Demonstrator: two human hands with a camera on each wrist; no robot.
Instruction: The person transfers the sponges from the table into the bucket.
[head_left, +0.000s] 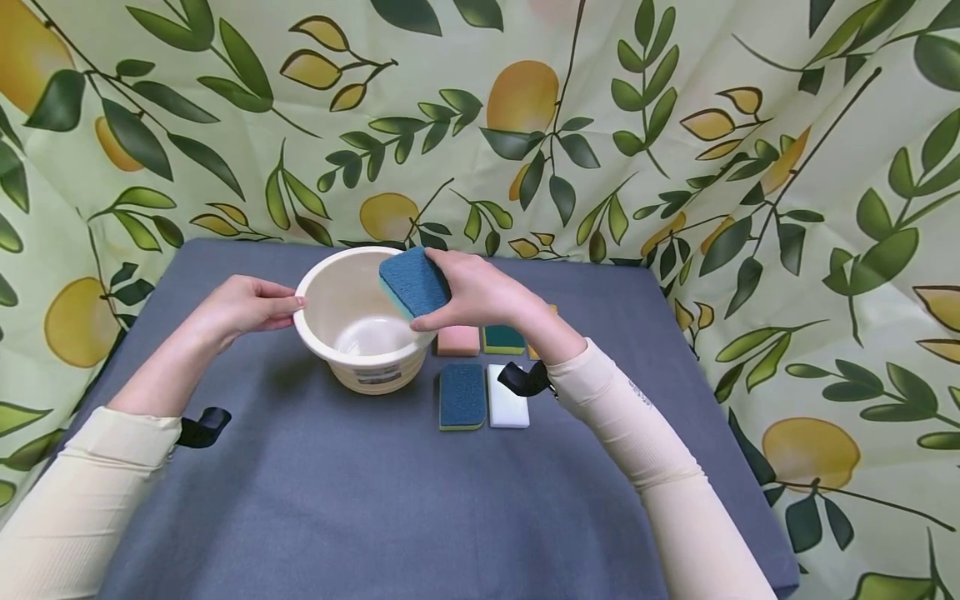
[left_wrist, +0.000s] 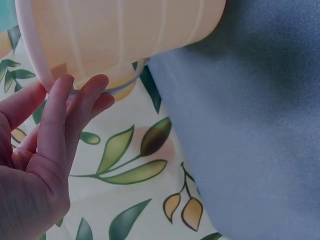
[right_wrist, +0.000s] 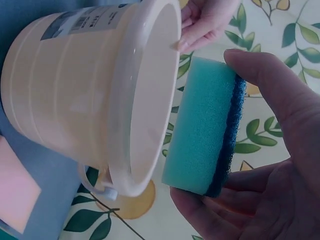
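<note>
A cream plastic bucket with a label on its front stands on the table, tilted slightly in the head view. My left hand pinches its rim on the left side, thumb and fingers on either side of the edge. Over the bucket's right rim, my right hand holds a turquoise sponge with a dark blue scouring side. In the right wrist view the thumb and fingers grip it at opposite ends, a little apart from the rim. The visible bottom of the bucket holds nothing.
Right of the bucket lie a pink sponge, a green-topped sponge, a blue-topped sponge and a white sponge. An orange piece is partly hidden by the right arm. Behind the grey-blue table hangs a leaf-patterned cloth.
</note>
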